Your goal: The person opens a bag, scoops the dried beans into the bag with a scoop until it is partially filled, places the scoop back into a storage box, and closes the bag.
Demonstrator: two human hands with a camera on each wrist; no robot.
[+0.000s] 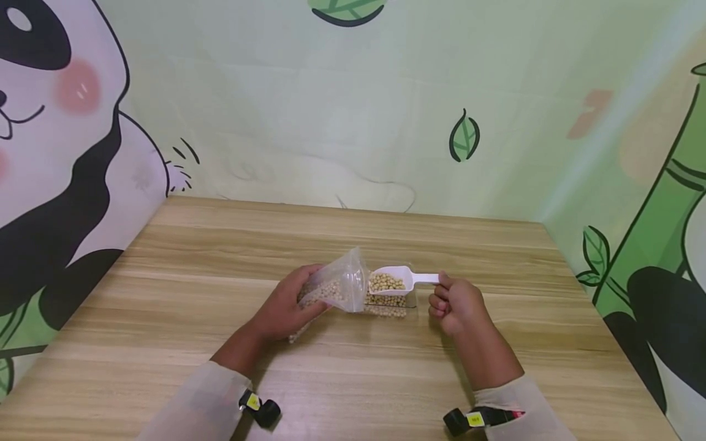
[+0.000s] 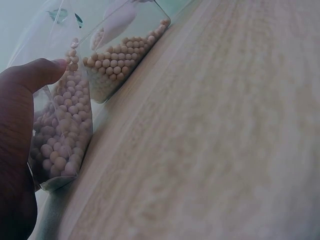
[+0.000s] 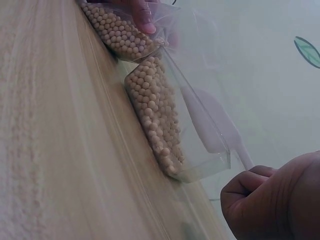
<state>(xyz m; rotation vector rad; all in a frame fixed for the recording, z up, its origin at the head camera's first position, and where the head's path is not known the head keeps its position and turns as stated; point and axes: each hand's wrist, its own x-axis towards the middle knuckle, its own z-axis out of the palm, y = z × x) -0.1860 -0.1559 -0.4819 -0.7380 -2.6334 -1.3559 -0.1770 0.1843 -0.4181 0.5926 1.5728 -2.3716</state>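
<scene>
My left hand [image 1: 287, 304] grips a clear plastic bag [image 1: 353, 283] partly filled with round, pale beans. In the left wrist view the thumb presses on the bag [image 2: 75, 117] from the side. The bag's mouth points right, against a clear box [image 1: 412, 301] that holds more of the same beans [image 1: 386, 309]. With curled fingers my right hand [image 1: 459, 301] holds the handle of a white scoop [image 1: 407, 277]. Beans fill the scoop's bowl, which is over the box. Seen from the right wrist, the scoop [image 3: 212, 120] shows behind the box's clear wall [image 3: 205, 167].
A wood-grain table [image 1: 353, 380] lies under everything. Behind it stands a pale green wall [image 1: 265, 110] with a painted panda [image 1: 88, 141] on the left and bamboo [image 1: 651, 263] on the right. Each wrist carries a strapped black camera.
</scene>
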